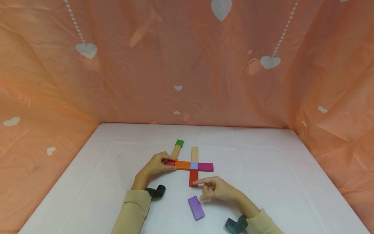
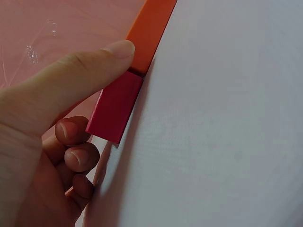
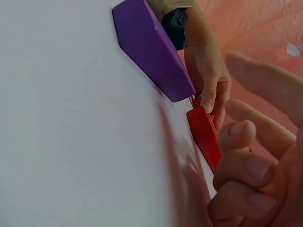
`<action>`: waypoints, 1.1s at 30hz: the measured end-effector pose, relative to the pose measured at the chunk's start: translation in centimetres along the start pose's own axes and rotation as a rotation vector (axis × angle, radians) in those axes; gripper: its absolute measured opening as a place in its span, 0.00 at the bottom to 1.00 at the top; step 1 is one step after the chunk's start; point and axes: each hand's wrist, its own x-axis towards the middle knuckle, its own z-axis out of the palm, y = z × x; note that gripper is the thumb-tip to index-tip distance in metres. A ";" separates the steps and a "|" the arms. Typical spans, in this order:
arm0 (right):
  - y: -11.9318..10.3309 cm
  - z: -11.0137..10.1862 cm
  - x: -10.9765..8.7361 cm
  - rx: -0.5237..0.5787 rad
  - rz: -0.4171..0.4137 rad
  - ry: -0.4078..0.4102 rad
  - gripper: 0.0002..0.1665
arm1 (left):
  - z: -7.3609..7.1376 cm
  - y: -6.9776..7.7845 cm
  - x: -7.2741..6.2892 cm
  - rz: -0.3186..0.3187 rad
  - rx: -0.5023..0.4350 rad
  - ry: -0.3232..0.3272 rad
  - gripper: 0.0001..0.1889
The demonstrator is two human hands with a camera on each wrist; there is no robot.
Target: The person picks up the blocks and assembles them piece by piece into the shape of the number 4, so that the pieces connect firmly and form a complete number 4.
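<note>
On the white table, flat blocks form a cross: a light blue block (image 1: 194,165) in the middle, an orange block (image 1: 182,165) left, a magenta block (image 1: 205,167) right, a plain wooden block (image 1: 194,154) behind, a red block (image 1: 193,177) in front. My left hand (image 1: 156,164) pinches the crimson block (image 2: 116,109) at the orange one's left end, its thumb lying across their seam. The right hand (image 1: 218,188) points its straight index finger at the red block's near end, seemingly touching it; its other fingers are bent and hold nothing. Nearby lies a purple block (image 1: 196,208).
Behind my left hand a second wooden block (image 1: 176,151) slants away, with a green block (image 1: 179,143) at its far end. Orange sheeting with pale hearts (image 1: 86,50) hangs around the table's back and sides. Dark wrist devices (image 1: 157,191) sit on both wrists.
</note>
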 end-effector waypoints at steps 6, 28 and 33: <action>0.0 0.1 -0.5 0.066 -0.019 -0.091 0.31 | 0.0 -0.1 0.0 -0.010 0.000 -0.002 0.17; 0.4 0.0 -1.1 0.089 -0.064 -0.265 0.32 | 0.0 0.1 0.0 -0.026 -0.015 0.001 0.16; 0.4 0.1 -1.1 0.045 -0.054 -0.265 0.31 | 0.0 0.2 0.0 -0.021 -0.013 -0.001 0.16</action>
